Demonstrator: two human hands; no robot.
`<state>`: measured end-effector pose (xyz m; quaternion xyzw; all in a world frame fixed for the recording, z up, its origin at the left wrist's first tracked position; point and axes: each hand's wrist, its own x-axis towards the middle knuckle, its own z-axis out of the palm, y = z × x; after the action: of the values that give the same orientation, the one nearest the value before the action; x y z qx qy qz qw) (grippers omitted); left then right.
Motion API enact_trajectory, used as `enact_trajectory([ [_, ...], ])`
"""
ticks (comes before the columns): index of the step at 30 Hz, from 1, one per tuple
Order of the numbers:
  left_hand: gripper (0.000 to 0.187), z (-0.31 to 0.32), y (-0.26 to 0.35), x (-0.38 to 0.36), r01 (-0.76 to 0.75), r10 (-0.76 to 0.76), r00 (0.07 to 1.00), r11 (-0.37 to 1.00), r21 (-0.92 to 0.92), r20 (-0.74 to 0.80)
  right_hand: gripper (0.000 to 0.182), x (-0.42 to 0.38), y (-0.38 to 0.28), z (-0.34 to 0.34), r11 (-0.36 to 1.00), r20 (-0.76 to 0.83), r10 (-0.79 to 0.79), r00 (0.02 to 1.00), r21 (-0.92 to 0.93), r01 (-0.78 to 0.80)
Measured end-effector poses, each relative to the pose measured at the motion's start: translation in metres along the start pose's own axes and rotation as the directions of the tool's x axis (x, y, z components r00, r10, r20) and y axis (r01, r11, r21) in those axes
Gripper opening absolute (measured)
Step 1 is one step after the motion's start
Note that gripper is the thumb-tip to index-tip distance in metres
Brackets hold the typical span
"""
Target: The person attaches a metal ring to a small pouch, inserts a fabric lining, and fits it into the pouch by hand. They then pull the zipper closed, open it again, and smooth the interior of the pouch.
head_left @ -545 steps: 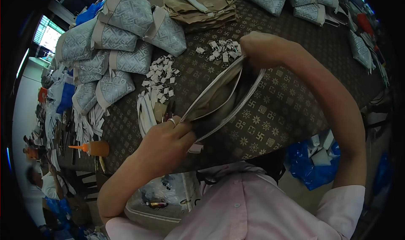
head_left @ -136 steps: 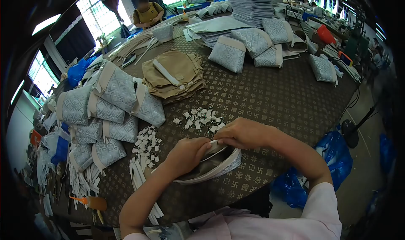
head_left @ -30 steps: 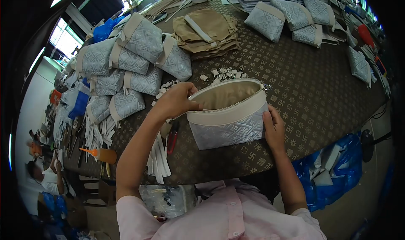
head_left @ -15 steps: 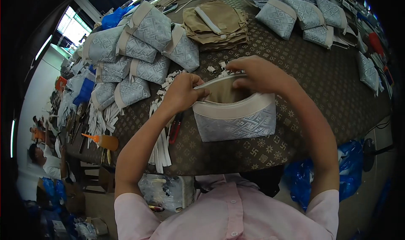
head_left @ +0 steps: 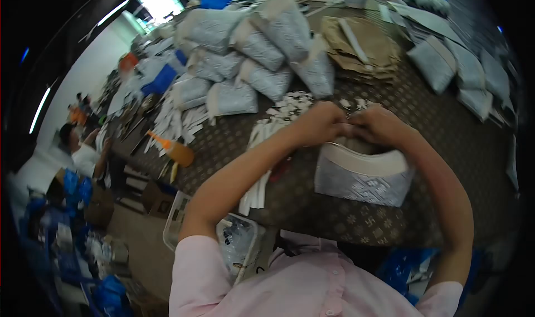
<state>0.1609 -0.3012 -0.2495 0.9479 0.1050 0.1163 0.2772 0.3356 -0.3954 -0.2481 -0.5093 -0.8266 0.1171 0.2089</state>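
A silver-grey patterned zipper pouch (head_left: 362,177) with a cream band stands on the brown patterned table, its opening toward the far side. My left hand (head_left: 327,123) is closed at the left end of the pouch's zipped rim. Close against it, my right hand (head_left: 380,125) is also closed on that rim, fingertips meeting those of the left. The fingers cover the zip there, so the exact part pinched is hidden. Small white scraps (head_left: 295,102) lie just beyond the left hand.
Finished-looking pouches (head_left: 267,38) are heaped at back left, more pouches (head_left: 434,66) at back right. Between them sits a stack of brown fabric pieces (head_left: 356,49). An orange-tipped glue bottle (head_left: 177,152) and white strips (head_left: 257,177) lie left. A person (head_left: 86,155) sits far left.
My right hand has come out of the pouch's opening and moved to its left end, beside my left hand. The view has turned, shifting the table's contents rightward.
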Motion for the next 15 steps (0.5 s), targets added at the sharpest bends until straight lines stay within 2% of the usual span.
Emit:
enact_trajectory([
  [1, 0.025, 0.000, 0.004, -0.001, 0.053, -0.053, 0.998, 0.999, 0.000, 0.031, 0.021, 0.000, 0.000, 0.000, 0.999, -0.014, -0.043, 0.999, -0.014, 0.043],
  [2, 0.028, 0.010, -0.009, 0.004, 0.032, -0.030, 0.999, 0.990, 0.136, -0.013, 0.018, -0.001, 0.001, 0.004, 0.997, -0.064, -0.073, 0.995, 0.009, 0.074],
  [3, 0.031, 0.003, 0.001, 0.004, 0.055, -0.073, 0.993, 0.982, 0.179, 0.096, 0.018, -0.001, -0.004, 0.001, 0.998, -0.044, -0.056, 0.997, 0.008, 0.056],
  [5, 0.034, -0.003, 0.010, 0.006, -0.009, -0.037, 0.978, 0.975, 0.220, 0.204, 0.016, -0.004, -0.004, 0.002, 1.000, -0.019, -0.027, 0.999, 0.003, 0.027],
  [7, 0.035, -0.005, 0.016, 0.012, 0.028, -0.074, 0.980, 0.971, 0.236, 0.185, 0.016, -0.003, -0.011, -0.003, 0.999, -0.012, -0.038, 0.999, -0.003, 0.038],
  [9, 0.035, 0.003, 0.014, 0.018, 0.051, -0.096, 0.979, 0.970, 0.236, 0.181, 0.013, -0.006, -0.027, -0.017, 0.977, 0.091, 0.208, 0.974, 0.017, -0.211],
  [11, 0.032, 0.007, 0.016, 0.020, -0.009, -0.056, 0.981, 0.944, 0.329, 0.187, 0.011, -0.018, -0.027, -0.024, 0.973, 0.107, 0.230, 0.967, -0.031, -0.228],
  [13, 0.031, 0.007, 0.027, 0.021, 0.012, -0.088, 0.974, 0.941, 0.338, 0.210, 0.010, -0.022, -0.027, -0.021, 0.963, 0.119, 0.267, 0.956, -0.076, -0.259],
  [15, 0.029, 0.015, 0.030, 0.024, 0.031, -0.116, 0.964, 0.943, 0.331, 0.240, 0.010, -0.026, -0.030, -0.011, 0.979, -0.011, 0.194, 0.981, -0.067, -0.195],
])
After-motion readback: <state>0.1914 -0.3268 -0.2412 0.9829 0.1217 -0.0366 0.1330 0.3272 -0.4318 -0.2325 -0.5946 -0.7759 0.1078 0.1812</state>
